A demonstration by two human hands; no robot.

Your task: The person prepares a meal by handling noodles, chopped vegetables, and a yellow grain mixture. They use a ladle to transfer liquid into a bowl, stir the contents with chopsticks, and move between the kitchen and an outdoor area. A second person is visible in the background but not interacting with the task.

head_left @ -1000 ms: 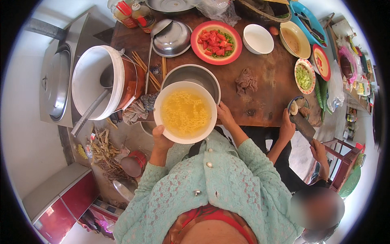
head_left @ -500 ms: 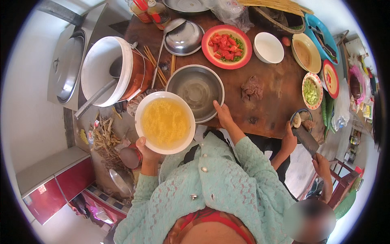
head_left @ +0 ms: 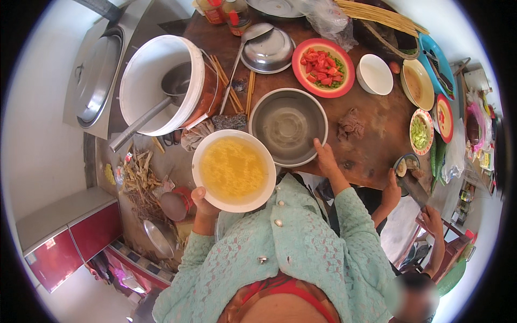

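Note:
My left hand (head_left: 204, 209) grips the lower-left rim of a white bowl (head_left: 272, 180) in front of my body, thumb on the edge. Grainy yellow food (head_left: 234, 167) lies in clear liquid inside it. My right hand (head_left: 329, 161) is closed on the near right rim of a grey metal basin (head_left: 323, 126), its other fingers partly hidden. The basin holds a little clear water and sits at the table's near edge, right beside the white bowl, whose rim overlaps it in view.
To the left stands a white bucket (head_left: 132, 81) with a long-handled ladle (head_left: 132, 129). A plate of chopped tomato (head_left: 323, 67), a white bowl (head_left: 375, 74) and a brown cloth-like lump (head_left: 351, 125) are on the table (head_left: 371, 118). At right, another person's hands hold a cleaver (head_left: 414, 189) and a small bowl.
The view has shifted, so the table things appear further right. Both hands keep hold of the white bowl and the basin. The other person's cleaver has moved slightly.

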